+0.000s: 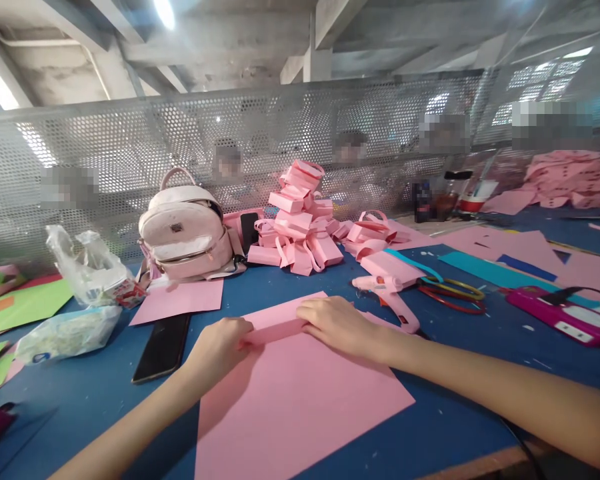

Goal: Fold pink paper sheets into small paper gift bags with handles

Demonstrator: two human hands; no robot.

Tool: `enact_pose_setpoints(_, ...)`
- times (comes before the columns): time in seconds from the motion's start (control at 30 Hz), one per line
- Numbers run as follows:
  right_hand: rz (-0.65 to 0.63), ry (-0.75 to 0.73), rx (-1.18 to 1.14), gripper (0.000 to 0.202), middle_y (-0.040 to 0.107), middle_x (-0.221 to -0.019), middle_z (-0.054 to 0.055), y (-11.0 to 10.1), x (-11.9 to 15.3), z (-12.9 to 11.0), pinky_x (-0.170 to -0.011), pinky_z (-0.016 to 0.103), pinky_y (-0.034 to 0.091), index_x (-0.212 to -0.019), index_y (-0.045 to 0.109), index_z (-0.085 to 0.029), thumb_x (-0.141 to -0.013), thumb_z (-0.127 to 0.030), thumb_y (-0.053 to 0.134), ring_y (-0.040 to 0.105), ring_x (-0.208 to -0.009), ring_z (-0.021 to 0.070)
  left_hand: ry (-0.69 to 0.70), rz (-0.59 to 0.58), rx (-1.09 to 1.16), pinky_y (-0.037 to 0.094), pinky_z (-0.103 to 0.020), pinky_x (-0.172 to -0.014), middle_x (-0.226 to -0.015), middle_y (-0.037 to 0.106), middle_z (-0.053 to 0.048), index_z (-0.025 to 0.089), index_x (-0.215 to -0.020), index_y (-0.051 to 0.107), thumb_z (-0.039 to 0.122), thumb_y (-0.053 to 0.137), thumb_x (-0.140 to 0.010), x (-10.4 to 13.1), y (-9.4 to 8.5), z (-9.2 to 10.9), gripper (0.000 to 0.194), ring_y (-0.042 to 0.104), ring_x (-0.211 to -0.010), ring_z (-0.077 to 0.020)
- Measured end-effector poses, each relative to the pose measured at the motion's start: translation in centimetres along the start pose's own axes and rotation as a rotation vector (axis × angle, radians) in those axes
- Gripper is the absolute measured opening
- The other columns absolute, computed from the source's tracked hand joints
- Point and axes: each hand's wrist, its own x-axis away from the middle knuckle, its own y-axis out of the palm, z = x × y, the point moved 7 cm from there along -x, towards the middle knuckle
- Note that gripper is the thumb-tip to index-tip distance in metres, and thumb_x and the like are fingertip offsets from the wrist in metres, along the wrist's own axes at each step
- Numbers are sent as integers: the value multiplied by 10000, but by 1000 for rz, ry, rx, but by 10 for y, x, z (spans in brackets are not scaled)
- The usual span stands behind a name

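A large sheet of pink paper (300,407) lies flat on the blue table before me, its far edge folded up into a narrow strip. My left hand (225,340) is closed on the left end of that fold, thumb and fingers pinching it. Further right, my right hand (335,325) has its fingers curled over the same fold and pressed against the paper. To the left of the sheet lies a black phone (161,348). Just beyond my right hand rests a pink glue gun (387,297).
A pile of folded pink paper pieces (303,230) rises at the back beside a pale backpack (185,230). Plastic bags (70,333) lie left. Coloured rings (455,297) and a magenta power strip (565,313) sit right. A perforated metal screen (280,120) stands behind the table (460,413).
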Motion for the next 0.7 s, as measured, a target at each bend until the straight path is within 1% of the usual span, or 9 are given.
enact_pose_setpoints(0.17,-42,-5,-77,160,698,-859,43,0,-1,3,-623,271,360,-799,605,-188,-903,-93,529,659,-833,218,-10,-49,62,367,-233,-558,-792,715,-12,215,-741,647,212,613,-836,-2,1,-7,101,698,-796,-219)
enact_pose_setpoints(0.23,-55,-18,-118,185,702,-908,54,-1,2,2,-677,285,421,-868,625,-191,-939,-103,478,664,-863,222,19,-71,88,407,-229,-572,-806,725,0,231,-822,683,200,654,-797,-1,2,-11,49,705,-807,-217)
enact_pose_setpoints(0.3,-52,-29,-162,218,702,-1052,82,0,5,1,-789,327,476,-1036,632,-191,-968,-122,437,657,-977,234,55,-76,112,477,-232,-638,-923,748,0,254,-1022,690,220,702,-773,0,2,-12,252,713,-868,-217)
enact_pose_setpoints(0.37,-39,-41,-198,306,656,-1229,125,4,7,-2,-940,394,473,-1222,585,-171,-966,-117,426,609,-1135,250,91,-54,119,532,-270,-750,-1076,740,-32,249,-1224,619,233,702,-796,2,3,-8,436,709,-957,-229)
enact_pose_setpoints(0.43,-31,-64,-223,420,581,-1366,161,11,8,-8,-1059,438,419,-1351,519,-137,-950,-80,408,534,-1266,255,138,-7,104,532,-351,-905,-1246,681,-90,208,-1358,524,195,637,-851,4,6,3,519,663,-1109,-259)
enact_pose_setpoints(0.5,-34,-98,-248,491,508,-1461,173,21,8,-15,-1125,442,371,-1425,470,-118,-948,-57,369,464,-1352,244,202,46,76,422,-451,-1092,-1457,526,-144,161,-1463,406,131,571,-875,7,11,18,611,504,-1335,-294)
enact_pose_setpoints(0.53,-40,-117,-262,500,480,-1493,173,26,8,-19,-1147,441,352,-1449,454,-115,-959,-73,362,435,-1382,240,237,60,66,346,-467,-1160,-1533,440,-145,151,-1487,371,96,532,-882,8,16,25,629,420,-1409,-284)
enact_pose_setpoints(0.6,-58,-149,-292,484,451,-1521,179,33,10,-25,-1178,447,319,-1471,444,-108,-995,-182,405,396,-1418,252,310,58,55,272,-444,-1215,-1592,353,-127,141,-1502,355,84,462,-920,12,27,36,595,333,-1467,-244)
enact_pose_setpoints(0.7,-148,-145,-371,627,355,-1578,182,37,16,-27,-1216,457,251,-1526,366,-103,-998,-419,486,305,-1471,277,420,70,57,304,-446,-1204,-1622,253,-138,122,-1568,189,214,380,-1021,21,39,38,586,280,-1489,-233)
